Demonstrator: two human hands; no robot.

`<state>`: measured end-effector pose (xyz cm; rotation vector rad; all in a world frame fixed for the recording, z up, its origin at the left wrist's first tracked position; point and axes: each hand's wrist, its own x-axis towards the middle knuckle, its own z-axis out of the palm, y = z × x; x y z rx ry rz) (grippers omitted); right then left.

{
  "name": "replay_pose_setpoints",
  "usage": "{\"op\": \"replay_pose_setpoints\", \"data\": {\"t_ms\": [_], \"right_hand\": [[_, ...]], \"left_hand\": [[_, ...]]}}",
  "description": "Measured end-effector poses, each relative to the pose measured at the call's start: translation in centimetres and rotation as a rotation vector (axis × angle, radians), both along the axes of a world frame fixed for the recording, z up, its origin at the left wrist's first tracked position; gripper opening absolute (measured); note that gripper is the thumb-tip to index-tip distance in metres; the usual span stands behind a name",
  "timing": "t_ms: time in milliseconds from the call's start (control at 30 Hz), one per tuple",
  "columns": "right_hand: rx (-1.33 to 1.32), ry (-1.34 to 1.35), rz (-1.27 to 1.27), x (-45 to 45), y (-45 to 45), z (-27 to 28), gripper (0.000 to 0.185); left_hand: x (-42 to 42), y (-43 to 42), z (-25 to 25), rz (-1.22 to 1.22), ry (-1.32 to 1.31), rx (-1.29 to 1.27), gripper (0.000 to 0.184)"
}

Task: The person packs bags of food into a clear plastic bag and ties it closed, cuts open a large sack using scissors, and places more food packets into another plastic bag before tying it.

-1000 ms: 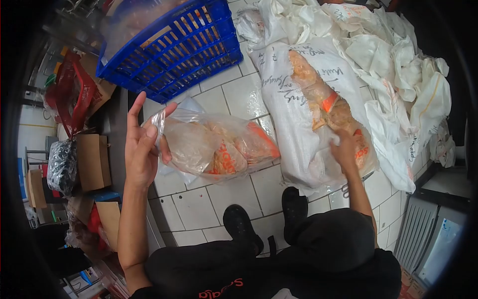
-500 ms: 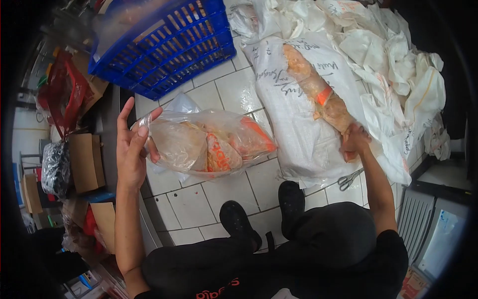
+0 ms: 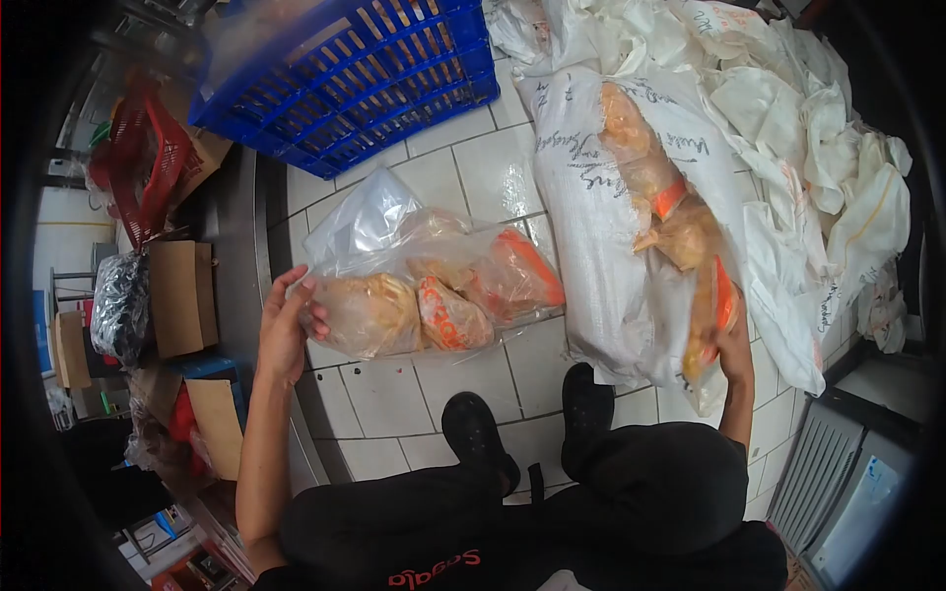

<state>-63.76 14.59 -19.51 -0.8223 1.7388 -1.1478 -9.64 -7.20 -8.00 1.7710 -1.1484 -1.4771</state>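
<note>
On the tiles lies a large clear plastic bag [image 3: 463, 340], with several smaller wrapped packs inside that look like raw poultry with orange print. My left hand [image 3: 291, 320] is closed on the mouth of this bag at its left end. Over on the white woven sack [image 3: 591, 266], my right hand [image 3: 727, 350] grips the lower part of a wrapped poultry pack [image 3: 705, 320] with an orange label. Its fingers are partly hidden by the pack. Above it on the sack lie two similar packs, an upper pack [image 3: 631, 123] and a middle pack [image 3: 685, 231].
A blue slatted crate [image 3: 345, 84] stands at the top left. A folded sheet of clear plastic [image 3: 360, 217] lies behind the bag. Crumpled white sacks [image 3: 788, 167] fill the upper right. Cardboard boxes [image 3: 182, 295] and a red basket [image 3: 143, 167] are at the left.
My right hand has moved down with the lowest pack, its orange label now showing. My left hand has dropped lower at the bag mouth. The view has shifted slightly; the scissors are out of sight.
</note>
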Motion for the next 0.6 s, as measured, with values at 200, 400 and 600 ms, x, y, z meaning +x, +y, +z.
{"op": "replay_pose_setpoints", "data": {"t_ms": [200, 400, 600], "right_hand": [[-0.417, -0.362, 0.26, -0.1, -0.8, 1.9, 0.077], [0.067, 0.06, 0.582, 8.2, -9.3, 3.1, 0.079], [-0.024, 0.936, 0.805, 17.4, -9.0, -4.5, 0.111]], "left_hand": [[0.2, 1.0, -1.7, 0.078, -0.168, -0.054, 0.072], [-0.5, 1.4, -0.9, 0.076, -0.11, -0.082, 0.082], [0.8, 2.5, -2.0, 0.269, -0.025, -0.001, 0.084]]}}
